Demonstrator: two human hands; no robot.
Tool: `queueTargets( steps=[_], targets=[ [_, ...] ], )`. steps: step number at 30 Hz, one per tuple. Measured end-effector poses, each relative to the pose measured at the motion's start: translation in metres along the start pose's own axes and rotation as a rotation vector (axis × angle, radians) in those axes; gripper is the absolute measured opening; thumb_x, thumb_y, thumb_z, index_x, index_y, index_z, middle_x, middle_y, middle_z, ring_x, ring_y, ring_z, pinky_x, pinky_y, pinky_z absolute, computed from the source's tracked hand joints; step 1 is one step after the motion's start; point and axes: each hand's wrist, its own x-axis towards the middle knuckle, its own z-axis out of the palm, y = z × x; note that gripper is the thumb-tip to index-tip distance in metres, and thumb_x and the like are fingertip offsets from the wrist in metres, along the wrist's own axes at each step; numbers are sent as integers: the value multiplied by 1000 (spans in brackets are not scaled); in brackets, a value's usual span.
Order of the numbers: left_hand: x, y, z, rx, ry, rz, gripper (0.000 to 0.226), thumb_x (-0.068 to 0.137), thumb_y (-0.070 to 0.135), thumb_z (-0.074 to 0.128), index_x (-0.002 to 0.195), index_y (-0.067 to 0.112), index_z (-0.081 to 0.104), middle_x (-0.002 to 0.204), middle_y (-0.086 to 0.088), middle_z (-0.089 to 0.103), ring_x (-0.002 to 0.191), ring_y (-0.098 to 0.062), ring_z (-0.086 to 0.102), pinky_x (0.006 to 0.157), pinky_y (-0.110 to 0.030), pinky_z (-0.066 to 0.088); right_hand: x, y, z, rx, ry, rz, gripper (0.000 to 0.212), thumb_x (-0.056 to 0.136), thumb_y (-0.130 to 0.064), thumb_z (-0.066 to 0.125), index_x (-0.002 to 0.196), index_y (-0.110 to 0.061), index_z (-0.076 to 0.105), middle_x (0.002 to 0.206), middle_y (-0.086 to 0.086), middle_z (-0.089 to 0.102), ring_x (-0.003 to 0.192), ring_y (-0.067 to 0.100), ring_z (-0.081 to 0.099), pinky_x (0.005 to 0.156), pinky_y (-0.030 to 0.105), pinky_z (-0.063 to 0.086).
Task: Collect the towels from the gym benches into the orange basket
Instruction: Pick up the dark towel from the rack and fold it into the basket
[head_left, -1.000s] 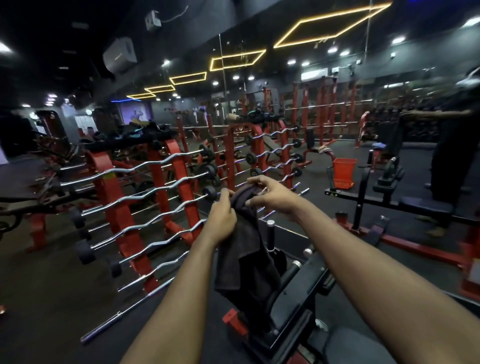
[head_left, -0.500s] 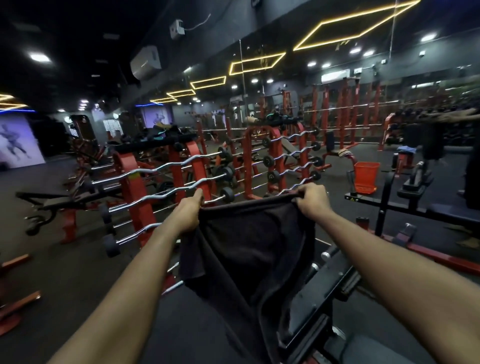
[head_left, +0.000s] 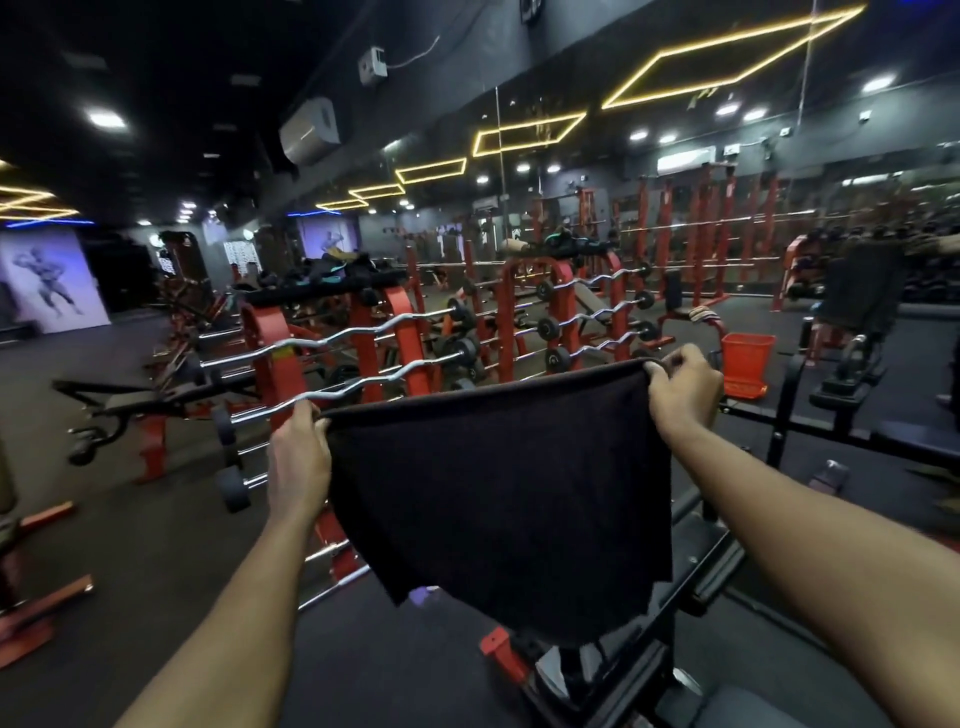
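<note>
Both forearms get cut off by the bottom edge, and the black padded gym bench (head_left: 691, 613) is mostly hidden behind the dark, nearly black cloth towel (head_left: 498, 499), w/ only bits of frame and a red foot showing under it. Far end of the gym is dim and smeary, can't make out much in the mirrors. The orange plastic slatted basket (head_left: 747, 358) sits on the floor well past the right hand, just beside a red machine, and tbh can't tell what's in it, inside is too small to see. Left hand (head_left: 298, 467) has its fingers curled and pinching 1 top corner, right hand (head_left: 683, 389) is closed tight around the other corner, so the towel hangs flat btwn the 2 hands, up in the air over the bench, in front of the red rack of chrome curl bars (head_left: 363, 338). Vs 0.5 s ago the hands are further apart and the towel is stretched wider and flatter, less bunched.
</note>
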Motion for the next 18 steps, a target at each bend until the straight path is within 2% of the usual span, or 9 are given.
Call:
queueTargets(
  steps=[2, 3, 6, 9, 11, 12, 14, 16, 18],
  targets=[
    [11, 16, -4, -134, 101, -108, 15, 89, 16, 63, 94, 9, 50, 79, -15, 60, 69, -27, 49, 66, -34, 37, 2, -13, 7, -4, -31, 171, 17, 78, -17, 70, 92, -10, 62, 100, 15, 69, 94, 35, 66, 77, 32, 49],
    [22, 23, -2, -150, 65, -182, 20, 85, 17, 67, 95, 7, 53, 84, -17, 63, 74, -31, 54, 69, -35, 39, 0, -21, 12, -47, -90, 230, 25, 77, -15, 70, 99, -6, 65, 107, 18, 68, 100, 36, 66, 80, 33, 51],
    [46, 55, -1, 160, -379, -266, 40, 81, 36, 73, 106, 5, 66, 110, -18, 68, 104, -34, 63, 76, -32, 45, -21, -51, 30, -154, -343, 191, 33, 78, -18, 71, 107, -2, 69, 111, 17, 69, 105, 34, 66, 79, 31, 52],
    [45, 98, 4, 59, -606, -133, 30, 86, 30, 69, 103, 5, 66, 108, -16, 68, 103, -31, 65, 80, -30, 48, -48, -75, 51, -34, -671, 24, 11, 76, -22, 77, 73, -13, 71, 80, 9, 71, 78, 29, 68, 63, 35, 57],
    [34, 121, 6, -80, -653, 4, 17, 87, 23, 69, 94, 10, 62, 101, -13, 69, 95, -27, 65, 84, -34, 51, -68, -84, 59, 127, -846, -28, 17, 79, -15, 75, 64, -14, 68, 68, 9, 67, 63, 26, 64, 64, 46, 61],
    [29, 127, 7, -122, -678, 81, 15, 86, 21, 69, 94, 10, 61, 100, -12, 70, 93, -25, 65, 83, -34, 52, -76, -88, 62, 211, -925, -47, 15, 82, -11, 70, 67, -14, 70, 69, 10, 66, 61, 24, 63, 67, 50, 61],
    [22, 130, 9, -132, -671, 216, 11, 86, 17, 68, 94, 13, 62, 98, -7, 70, 91, -21, 64, 78, -31, 49, -85, -96, 60, 305, -1101, -63, 19, 87, -1, 57, 80, -12, 70, 74, 10, 65, 60, 17, 61, 67, 38, 61],
    [22, 126, 9, -136, -620, 245, 9, 85, 16, 69, 91, 19, 63, 95, -2, 70, 91, -17, 64, 78, -31, 50, -86, -99, 58, 347, -1234, -40, 26, 85, 4, 48, 88, -10, 69, 81, 13, 65, 62, 16, 60, 70, 34, 55],
    [20, 121, 8, -206, -591, 232, 11, 84, 16, 70, 89, 22, 63, 92, 2, 70, 89, -14, 66, 80, -31, 53, -85, -96, 58, 361, -1263, -98, 19, 88, 3, 52, 94, -7, 67, 79, 14, 66, 64, 16, 63, 69, 33, 53]
  ],
)
